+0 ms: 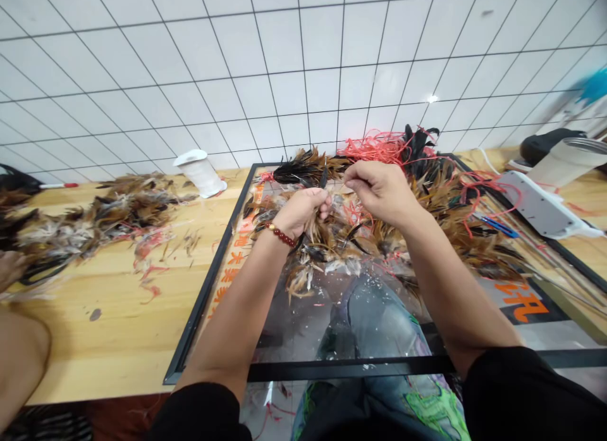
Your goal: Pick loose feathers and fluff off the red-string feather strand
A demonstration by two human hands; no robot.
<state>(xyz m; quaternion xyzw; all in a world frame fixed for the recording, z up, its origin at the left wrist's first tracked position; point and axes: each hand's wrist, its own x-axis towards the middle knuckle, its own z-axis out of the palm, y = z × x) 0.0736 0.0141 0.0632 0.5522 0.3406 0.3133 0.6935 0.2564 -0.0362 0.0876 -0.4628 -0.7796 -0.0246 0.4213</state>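
Note:
My left hand (303, 212), with a red bead bracelet (283, 235) on its wrist, is closed in a pinch over the feather pile. A dark feather (324, 175) stands up from its fingertips. Just to the right, my right hand (379, 186) is also pinched, its fingertips level with the feather; what they hold is too small to make out. Below and around both hands lie loose brown, black and white feathers (374, 238). Behind them rests a bundle of dark feathers (303, 166), beside a tangle of pink-red plastic string (377, 147).
A black-framed glass panel (332, 367) lies under the feathers. White spool (200, 173), more feathers (128, 207) and another person's arm (19, 352) are at left. On the right are a blue pen (497, 226), a white power strip (540, 204) and a pale cup (569, 162). A tiled wall stands behind.

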